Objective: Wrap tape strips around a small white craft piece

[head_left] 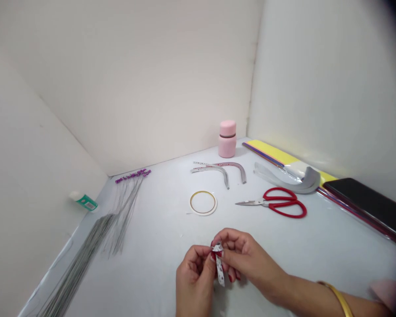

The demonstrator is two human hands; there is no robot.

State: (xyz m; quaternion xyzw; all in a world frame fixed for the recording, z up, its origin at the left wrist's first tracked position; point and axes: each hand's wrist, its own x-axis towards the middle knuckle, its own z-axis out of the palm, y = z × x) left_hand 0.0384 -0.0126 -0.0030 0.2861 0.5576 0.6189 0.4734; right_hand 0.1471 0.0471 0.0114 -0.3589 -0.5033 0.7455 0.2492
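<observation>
Close to the table's front, my left hand (197,275) and my right hand (244,255) meet with fingertips pinched together. Between them is a narrow white paper strip (220,274) with a dark pattern, its lower end hanging down and its upper end folded or curled at the fingertips. Both thumbs press on the strip near its top. Fingers cover part of the fold, so its exact shape is hidden. Just beyond my hands lie a roll of thin white tape (203,213) and red-handled scissors (285,203), their blades pointing left.
Curved paper strips (224,169) lie behind the tape, near a pink bottle (227,140). Grey wires (82,259) and purple-tipped stems (128,198) lie left, beside a green-labelled tube (86,202). Rightward are a pale strip bundle (284,182), yellow sheets (273,152) and a black phone (366,200).
</observation>
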